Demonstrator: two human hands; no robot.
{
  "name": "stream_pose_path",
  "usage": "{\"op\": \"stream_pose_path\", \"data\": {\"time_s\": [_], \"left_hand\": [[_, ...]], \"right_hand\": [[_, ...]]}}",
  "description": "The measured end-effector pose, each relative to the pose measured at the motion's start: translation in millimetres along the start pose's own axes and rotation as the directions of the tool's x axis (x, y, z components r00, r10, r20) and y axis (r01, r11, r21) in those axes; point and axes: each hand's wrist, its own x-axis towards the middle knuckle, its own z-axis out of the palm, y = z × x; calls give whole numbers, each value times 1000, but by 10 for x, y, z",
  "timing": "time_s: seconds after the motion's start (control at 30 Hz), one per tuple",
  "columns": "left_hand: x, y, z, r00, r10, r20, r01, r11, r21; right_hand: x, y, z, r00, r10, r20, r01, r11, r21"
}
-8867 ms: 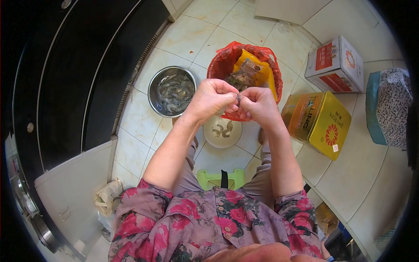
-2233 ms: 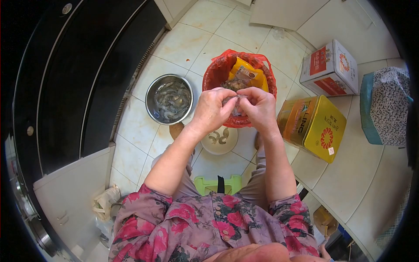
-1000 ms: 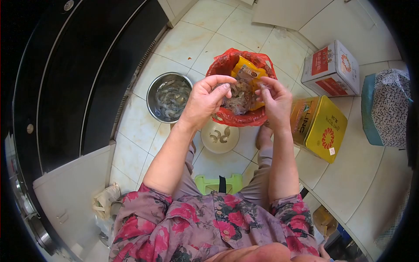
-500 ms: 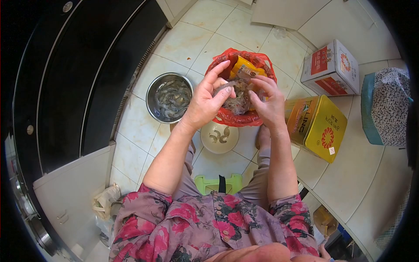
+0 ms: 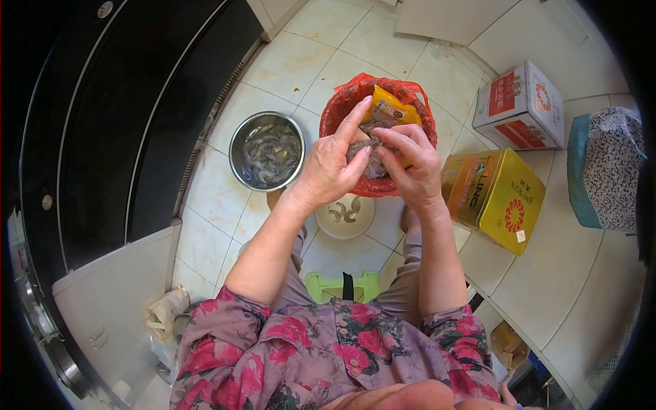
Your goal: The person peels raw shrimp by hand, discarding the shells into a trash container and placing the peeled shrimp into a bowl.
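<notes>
Over a bin lined with a red plastic bag (image 5: 327,113), my left hand (image 5: 331,164) holds a grey raw shrimp (image 5: 371,143) between thumb and fingers, forefinger stretched forward. My right hand (image 5: 415,167) pinches the same shrimp from the other side with thumb and fingertips; the fingers partly hide it. Greyish scraps and a yellow packet (image 5: 387,108) lie in the bin below. Nearer my feet, a white bowl (image 5: 342,234) holds several shrimp pieces. To the left stands a steel bowl (image 5: 234,164) with many whole shrimp in liquid.
A green stool (image 5: 372,285) is under me on the tiled floor (image 5: 304,44). On the right stand a yellow tin (image 5: 516,198), a white and red carton (image 5: 516,109) and a patterned bag (image 5: 611,171). Black cabinet fronts (image 5: 102,123) line the left.
My hands have come closer together. My right fingers have moved left and now pinch the shrimp in my left hand. The bowls have stayed in place.
</notes>
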Motion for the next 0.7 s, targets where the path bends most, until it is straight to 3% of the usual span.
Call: {"op": "stream_pose_path", "data": {"time_s": [0.37, 0.6, 0.7], "left_hand": [[-13, 69, -29, 997, -22, 69, 18, 998, 58], [-24, 54, -27, 998, 10, 66, -13, 999, 44], [-22, 68, -41, 997, -20, 75, 17, 999, 41]], "right_hand": [[-1, 66, 31, 984, -180, -2, 177, 968, -175], [-22, 51, 49, 988, -156, -21, 150, 974, -168], [-29, 23, 32, 997, -70, -27, 66, 988, -142]]}}
